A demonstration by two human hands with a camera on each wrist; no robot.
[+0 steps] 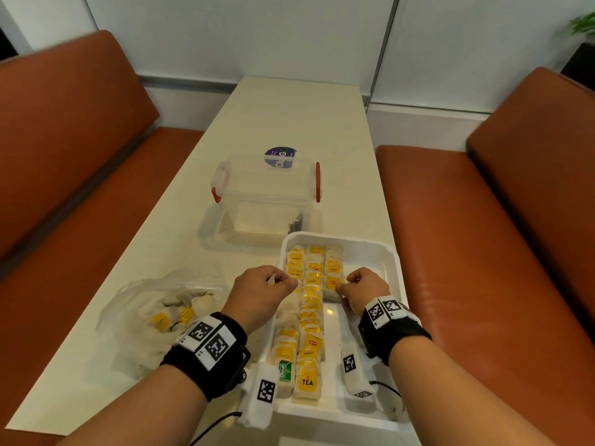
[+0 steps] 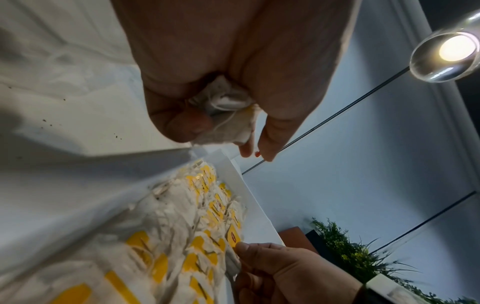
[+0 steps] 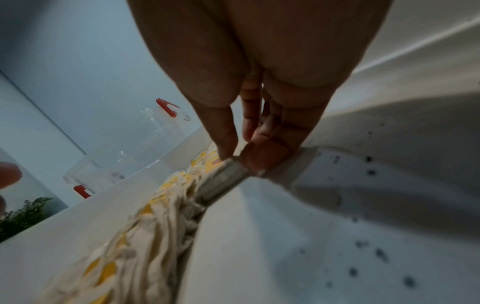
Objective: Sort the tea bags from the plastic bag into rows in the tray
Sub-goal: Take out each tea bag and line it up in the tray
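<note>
Crumpled paper tea bag (image 2: pixel 223 115) fills left hand (image 1: pixel 262 292); right hand (image 1: pixel 365 289) pinches another.

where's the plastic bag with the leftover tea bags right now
In the head view the plastic bag lies on the table, left of the white tray and just beyond the left wrist, nearer than the clear box.

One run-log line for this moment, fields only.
left hand: grips crumpled tea bag | right hand: pinches bag at third row's end | white plastic tray: third row short
</note>
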